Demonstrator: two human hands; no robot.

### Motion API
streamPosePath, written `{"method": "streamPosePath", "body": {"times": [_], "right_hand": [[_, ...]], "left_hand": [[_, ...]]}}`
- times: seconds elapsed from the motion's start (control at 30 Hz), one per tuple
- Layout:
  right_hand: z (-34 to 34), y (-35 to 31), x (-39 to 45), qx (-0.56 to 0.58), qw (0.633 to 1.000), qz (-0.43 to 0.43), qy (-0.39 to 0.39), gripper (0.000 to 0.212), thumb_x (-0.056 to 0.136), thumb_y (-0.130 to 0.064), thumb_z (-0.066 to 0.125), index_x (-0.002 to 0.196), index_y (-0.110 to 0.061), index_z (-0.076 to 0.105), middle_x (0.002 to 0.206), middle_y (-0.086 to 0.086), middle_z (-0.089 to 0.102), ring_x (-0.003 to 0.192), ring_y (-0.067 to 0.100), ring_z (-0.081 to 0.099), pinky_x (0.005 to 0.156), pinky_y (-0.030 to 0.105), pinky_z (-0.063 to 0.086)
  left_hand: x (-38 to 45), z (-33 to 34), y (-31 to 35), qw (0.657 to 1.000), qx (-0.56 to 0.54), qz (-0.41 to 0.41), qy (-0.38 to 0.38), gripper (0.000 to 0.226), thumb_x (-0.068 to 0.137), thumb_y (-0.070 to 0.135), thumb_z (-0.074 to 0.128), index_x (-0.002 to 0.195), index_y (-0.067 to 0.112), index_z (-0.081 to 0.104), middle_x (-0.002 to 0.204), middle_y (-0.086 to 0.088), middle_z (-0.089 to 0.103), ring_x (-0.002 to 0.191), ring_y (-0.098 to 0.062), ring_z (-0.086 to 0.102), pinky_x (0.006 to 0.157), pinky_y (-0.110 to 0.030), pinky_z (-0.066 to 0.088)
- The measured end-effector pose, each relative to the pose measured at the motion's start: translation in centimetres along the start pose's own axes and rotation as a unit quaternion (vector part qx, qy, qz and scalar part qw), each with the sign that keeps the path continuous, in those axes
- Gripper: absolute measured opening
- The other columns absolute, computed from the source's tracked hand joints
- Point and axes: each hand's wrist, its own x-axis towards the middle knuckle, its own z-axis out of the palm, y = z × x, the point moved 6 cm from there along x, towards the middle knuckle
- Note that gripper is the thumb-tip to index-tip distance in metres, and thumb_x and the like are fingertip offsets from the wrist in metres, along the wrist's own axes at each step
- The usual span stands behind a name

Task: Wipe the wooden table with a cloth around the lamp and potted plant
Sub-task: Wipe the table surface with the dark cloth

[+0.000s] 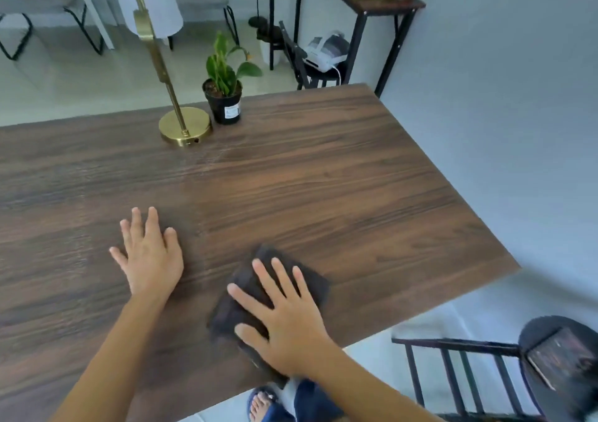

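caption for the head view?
Right hand presses dark cloth on wooden table; left hand flat beside it.

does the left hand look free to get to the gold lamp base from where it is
Probably yes. The left hand lies flat and empty on the table, and only bare wood lies between it and the lamp base. The potted plant stands off to the right.
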Motion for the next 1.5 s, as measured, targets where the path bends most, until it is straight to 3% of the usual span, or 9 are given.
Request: {"method": "streamPosePath", "body": {"times": [0.13, 0.33, 0.5, 0.63, 0.77, 0.93, 1.1, 1.3, 1.5], "right_hand": [[-4.4, 14.2, -9.1, -0.035, 0.984, 0.172, 0.005, 0.059, 0.096, -0.067, 0.020, 0.152, -0.050, 0.017, 0.165, -0.001, 0.014, 0.151, 0.029, 0.016, 0.119, 0.051, 0.015], [-11.0, 33.8, -6.0, -0.015, 0.827, 0.561, 0.026, 0.070, 0.092, -0.070, 0.013, 0.156, -0.041, 0.007, 0.166, 0.013, 0.003, 0.151, 0.039, 0.001, 0.120, 0.058, 0.002], [-4.4, 18.5, 5.9, -0.035, 0.973, 0.226, -0.019, 0.066, 0.096, -0.067, 0.024, 0.156, -0.041, 0.012, 0.166, 0.011, 0.005, 0.151, 0.039, 0.003, 0.120, 0.058, 0.006], [-3.5, 15.3, -0.5, -0.013, 0.999, -0.021, -0.032, 0.063, 0.095, -0.069, 0.036, 0.152, -0.046, 0.024, 0.165, 0.002, 0.017, 0.152, 0.032, 0.015, 0.119, 0.051, 0.013], [-7.3, 31.1, 3.2, -0.075, 0.990, 0.112, -0.043, 0.064, 0.094, -0.073, 0.015, 0.153, -0.048, 0.011, 0.166, 0.001, 0.014, 0.151, 0.034, 0.017, 0.118, 0.053, 0.019], [-8.5, 42.1, 24.9, -0.011, 0.941, 0.335, -0.050, 0.072, 0.089, -0.076, 0.005, 0.154, -0.047, 0.001, 0.167, 0.009, -0.001, 0.151, 0.039, -0.003, 0.119, 0.061, 0.001], [-4.5, 32.8, 42.2, 0.006, 0.960, 0.262, -0.096, 0.066, 0.095, -0.068, 0.009, 0.155, -0.043, 0.001, 0.166, 0.011, -0.008, 0.149, 0.043, -0.010, 0.117, 0.064, -0.008], [-2.0, 25.1, 38.2, 0.000, 0.991, 0.022, -0.131, 0.060, 0.092, -0.070, 0.007, 0.150, -0.055, 0.005, 0.167, 0.000, 0.001, 0.152, 0.033, -0.002, 0.119, 0.055, -0.003], [-8.5, 44.5, 38.9, 0.001, 0.948, 0.316, -0.048, 0.062, 0.097, -0.066, 0.014, 0.155, -0.045, 0.007, 0.167, 0.005, -0.004, 0.152, 0.034, -0.004, 0.120, 0.057, -0.002]], "left_hand": [[1.5, 2.7, 3.9, 0.998, 0.009, 0.038, -0.039, 0.055, 0.099, 0.034, 0.031, 0.150, 0.017, 0.023, 0.163, -0.007, 0.008, 0.150, -0.026, -0.001, 0.115, -0.060, -0.002], [1.8, 5.2, 4.7, 0.991, 0.117, 0.038, -0.043, 0.060, 0.098, 0.044, 0.022, 0.151, 0.015, 0.019, 0.162, -0.010, 0.011, 0.150, -0.028, 0.000, 0.115, -0.062, 0.000], [1.7, 5.4, 4.2, 0.991, 0.128, 0.031, -0.031, 0.060, 0.098, 0.044, 0.026, 0.150, 0.015, 0.021, 0.162, -0.009, 0.013, 0.150, -0.027, 0.003, 0.115, -0.060, 0.003], [1.4, 5.3, 4.4, 0.989, 0.140, 0.021, -0.029, 0.061, 0.098, 0.045, 0.028, 0.151, 0.017, 0.021, 0.162, -0.006, 0.013, 0.150, -0.024, 0.003, 0.116, -0.057, 0.004], [1.5, 5.2, 5.0, 0.988, 0.149, 0.006, -0.029, 0.062, 0.096, 0.046, 0.025, 0.152, 0.020, 0.020, 0.162, 0.000, 0.012, 0.150, -0.020, 0.002, 0.118, -0.053, 0.004], [1.6, 5.1, 5.2, 0.987, 0.155, 0.000, -0.034, 0.062, 0.096, 0.049, 0.015, 0.153, 0.024, 0.009, 0.162, 0.008, 0.001, 0.148, -0.011, -0.010, 0.120, -0.049, 0.001], [1.8, 4.7, 5.6, 0.987, 0.155, -0.003, -0.030, 0.070, 0.088, 0.055, 0.006, 0.152, 0.027, 0.010, 0.161, 0.011, 0.002, 0.148, -0.010, -0.008, 0.119, -0.048, 0.004], [1.5, 4.6, 5.6, 0.988, 0.150, -0.010, -0.027, 0.074, 0.085, 0.057, 0.008, 0.151, 0.026, 0.015, 0.159, 0.012, 0.007, 0.148, -0.011, 0.001, 0.120, -0.050, 0.008], [1.8, 4.0, 6.8, 0.990, 0.140, -0.016, 0.005, 0.098, 0.082, 0.072, -0.006, 0.138, 0.013, 0.048, 0.148, -0.007, 0.044, 0.139, -0.015, 0.030, 0.107, -0.058, 0.030]]}}
